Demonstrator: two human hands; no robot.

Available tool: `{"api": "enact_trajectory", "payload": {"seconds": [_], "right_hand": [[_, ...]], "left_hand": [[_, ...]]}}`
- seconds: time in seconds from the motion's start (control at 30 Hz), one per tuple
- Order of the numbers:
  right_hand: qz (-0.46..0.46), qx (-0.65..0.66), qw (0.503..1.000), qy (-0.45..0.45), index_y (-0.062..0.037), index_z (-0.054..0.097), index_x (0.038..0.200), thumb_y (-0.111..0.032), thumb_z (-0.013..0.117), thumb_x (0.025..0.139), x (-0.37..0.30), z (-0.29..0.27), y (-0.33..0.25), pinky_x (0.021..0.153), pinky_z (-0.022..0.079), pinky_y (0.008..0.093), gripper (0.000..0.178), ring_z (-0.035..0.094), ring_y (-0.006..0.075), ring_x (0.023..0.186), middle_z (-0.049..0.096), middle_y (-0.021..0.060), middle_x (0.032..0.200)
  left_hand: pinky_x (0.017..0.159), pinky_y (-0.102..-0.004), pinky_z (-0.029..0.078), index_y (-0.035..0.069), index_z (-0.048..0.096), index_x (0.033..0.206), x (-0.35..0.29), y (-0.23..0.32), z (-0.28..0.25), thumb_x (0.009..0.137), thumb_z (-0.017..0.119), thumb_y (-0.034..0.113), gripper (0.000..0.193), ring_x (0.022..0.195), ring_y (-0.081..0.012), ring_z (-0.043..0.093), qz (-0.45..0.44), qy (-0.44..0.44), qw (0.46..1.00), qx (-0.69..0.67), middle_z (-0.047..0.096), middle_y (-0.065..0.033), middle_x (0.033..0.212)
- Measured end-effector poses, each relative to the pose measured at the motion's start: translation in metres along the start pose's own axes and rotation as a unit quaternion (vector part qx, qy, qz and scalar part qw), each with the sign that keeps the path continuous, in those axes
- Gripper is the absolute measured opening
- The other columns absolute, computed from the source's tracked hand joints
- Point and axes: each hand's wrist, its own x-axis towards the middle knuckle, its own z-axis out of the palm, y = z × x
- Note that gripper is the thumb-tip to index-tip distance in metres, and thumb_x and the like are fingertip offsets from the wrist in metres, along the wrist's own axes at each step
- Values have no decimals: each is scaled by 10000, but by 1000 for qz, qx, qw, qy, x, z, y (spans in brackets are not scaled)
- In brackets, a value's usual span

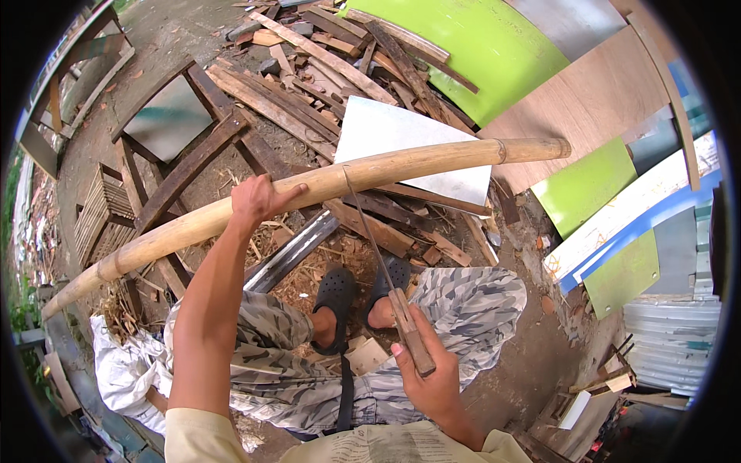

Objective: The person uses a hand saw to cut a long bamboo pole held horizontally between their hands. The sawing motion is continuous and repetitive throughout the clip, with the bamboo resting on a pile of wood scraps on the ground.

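Note:
A long, pale bamboo pole (417, 160) runs slantwise across the view, from lower left to upper right. My left hand (261, 199) is wrapped over it left of the middle, thumb pointing right along the pole. In my right hand (432, 376) is the wooden handle of a handsaw (380, 255), low and to the right. Its thin blade appears almost edge-on, so the teeth cannot be made out. The blade's far end lies across the bamboo, a short way right of my left hand.
Under the pole stands a dark wooden frame (181, 177). Scrap planks (301, 116) are piled ahead, with a white board (386, 127) on them. Green and brown panels (575, 100) lie at right, near corrugated metal sheets (668, 339). My clogs (336, 297) are on debris-strewn ground.

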Motion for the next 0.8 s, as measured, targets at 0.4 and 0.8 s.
{"api": "enact_trajectory", "payload": {"seconds": [0.4,0.8], "right_hand": [[-88,-23,995,38,156,529,1413,-58,727,939,-37,36,108,672,596,361,556,790,326,821,738,320,1059],[-116,-40,990,68,144,565,1383,-32,715,872,-44,70,150,580,573,361,560,748,285,634,754,262,1074]], "left_hand": [[525,-420,500,-5,689,642,12,-10,10,713,450,1029,1064,602,-262,671,2,-23,1000,6,660,-148,632],[551,-449,528,-40,728,690,16,-10,11,713,446,1030,1106,632,-304,705,16,-21,1000,4,686,-186,660]]}}
